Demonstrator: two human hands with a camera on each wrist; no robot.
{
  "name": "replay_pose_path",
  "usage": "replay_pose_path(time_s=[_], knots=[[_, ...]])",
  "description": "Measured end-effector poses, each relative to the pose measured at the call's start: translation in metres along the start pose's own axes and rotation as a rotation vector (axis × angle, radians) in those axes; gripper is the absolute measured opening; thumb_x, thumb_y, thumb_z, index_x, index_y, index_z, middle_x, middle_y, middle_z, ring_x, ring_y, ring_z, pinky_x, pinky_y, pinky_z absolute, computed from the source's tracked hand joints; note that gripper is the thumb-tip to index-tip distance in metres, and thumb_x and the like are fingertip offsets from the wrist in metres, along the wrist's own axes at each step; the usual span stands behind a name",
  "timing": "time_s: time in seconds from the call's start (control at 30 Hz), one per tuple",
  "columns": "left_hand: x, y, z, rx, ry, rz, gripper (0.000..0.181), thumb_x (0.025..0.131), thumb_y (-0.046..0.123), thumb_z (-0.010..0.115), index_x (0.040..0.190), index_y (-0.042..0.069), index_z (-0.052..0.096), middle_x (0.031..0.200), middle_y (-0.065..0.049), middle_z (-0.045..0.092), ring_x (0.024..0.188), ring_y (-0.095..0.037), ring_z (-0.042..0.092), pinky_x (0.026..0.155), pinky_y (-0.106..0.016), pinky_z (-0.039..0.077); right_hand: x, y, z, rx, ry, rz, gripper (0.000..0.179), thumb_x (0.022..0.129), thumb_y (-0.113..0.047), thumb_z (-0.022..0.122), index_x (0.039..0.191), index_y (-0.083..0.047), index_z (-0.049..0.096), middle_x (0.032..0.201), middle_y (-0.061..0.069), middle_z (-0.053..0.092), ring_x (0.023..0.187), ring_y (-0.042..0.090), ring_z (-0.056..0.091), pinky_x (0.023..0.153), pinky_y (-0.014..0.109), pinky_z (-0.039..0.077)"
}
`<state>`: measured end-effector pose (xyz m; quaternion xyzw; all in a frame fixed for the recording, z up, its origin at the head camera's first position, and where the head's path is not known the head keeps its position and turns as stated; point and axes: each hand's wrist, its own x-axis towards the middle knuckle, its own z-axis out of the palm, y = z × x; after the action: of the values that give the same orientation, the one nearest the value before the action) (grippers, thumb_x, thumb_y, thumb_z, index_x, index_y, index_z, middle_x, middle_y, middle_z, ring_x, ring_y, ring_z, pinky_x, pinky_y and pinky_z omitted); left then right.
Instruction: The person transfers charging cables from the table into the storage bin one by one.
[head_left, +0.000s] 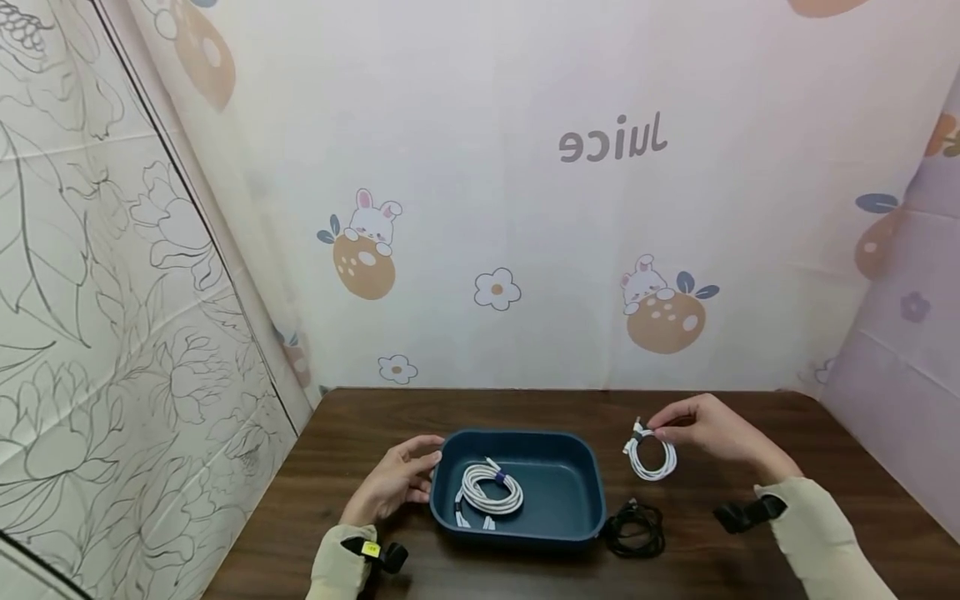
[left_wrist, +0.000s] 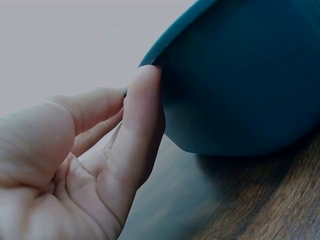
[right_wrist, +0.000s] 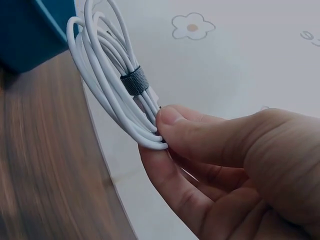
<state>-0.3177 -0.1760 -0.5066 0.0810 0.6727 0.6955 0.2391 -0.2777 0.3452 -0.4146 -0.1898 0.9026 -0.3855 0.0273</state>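
My right hand point(head_left: 712, 429) pinches a coiled white cable point(head_left: 654, 467) between thumb and fingers, above the table to the right of a blue bin point(head_left: 558, 533). In the right wrist view, a grey strap point(right_wrist: 135, 81) binds this cable's loops. My left hand point(head_left: 401, 479) touches the bin's left side from outside; in the left wrist view a fingertip point(left_wrist: 145, 80) rests just under the rim. Inside the bin, on its left half, lies another coiled white cable point(head_left: 491, 504) with a purple tie. A coiled black cable point(head_left: 633, 529) lies beside the bin's right front corner.
The bin stands on a dark brown wooden table point(head_left: 375, 417). Behind the table hangs a pale printed cloth point(head_left: 480, 208) with rabbits and flowers. A cloth with line-drawn flowers point(head_left: 150, 333) forms the left side.
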Motion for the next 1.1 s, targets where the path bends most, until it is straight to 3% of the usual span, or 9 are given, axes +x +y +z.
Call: replay_pose_path(time_s=[0.27,0.53,0.83,1.1], knots=[[0.0,0.001,0.0,-0.004,-0.009,-0.002,0.052,0.101,0.032,0.067,0.147,0.014,0.051,0.085,-0.004,0.064,0.062,-0.012,0.066,0.058,-0.026,0.061,0.015,-0.011,0.007,-0.04,0.005,0.043,0.017,0.098,-0.028,0.072,0.109,-0.017,0.079,0.107,0.003,0.077,0.091,0.01,0.066,0.074,0.026,0.056],[0.0,0.0,-0.001,-0.005,-0.008,-0.001,0.051,0.102,0.031,0.066,0.148,0.014,0.05,0.084,-0.003,0.065,0.063,-0.012,0.066,0.057,-0.026,0.06,0.037,-0.025,0.012,-0.025,-0.022,-0.046,0.015,0.099,-0.02,0.07,0.109,-0.013,0.079,0.106,0.005,0.077,0.091,0.01,0.068,0.075,0.026,0.058],[-0.001,0.0,-0.002,0.003,-0.004,0.0,0.05,0.103,0.031,0.065,0.147,0.014,0.05,0.083,-0.002,0.065,0.062,-0.012,0.066,0.057,-0.026,0.06,0.056,-0.045,0.023,-0.005,-0.035,-0.019,0.016,0.1,-0.019,0.068,0.111,-0.014,0.079,0.111,0.005,0.076,0.099,0.017,0.068,0.081,0.032,0.059],[-0.001,0.001,-0.002,0.006,-0.009,-0.005,0.052,0.102,0.032,0.066,0.148,0.015,0.05,0.084,-0.003,0.065,0.063,-0.012,0.066,0.059,-0.026,0.061,0.07,-0.061,0.034,0.016,-0.046,-0.077,0.016,0.1,-0.013,0.068,0.111,-0.007,0.078,0.108,0.011,0.077,0.094,0.016,0.07,0.08,0.028,0.059]])
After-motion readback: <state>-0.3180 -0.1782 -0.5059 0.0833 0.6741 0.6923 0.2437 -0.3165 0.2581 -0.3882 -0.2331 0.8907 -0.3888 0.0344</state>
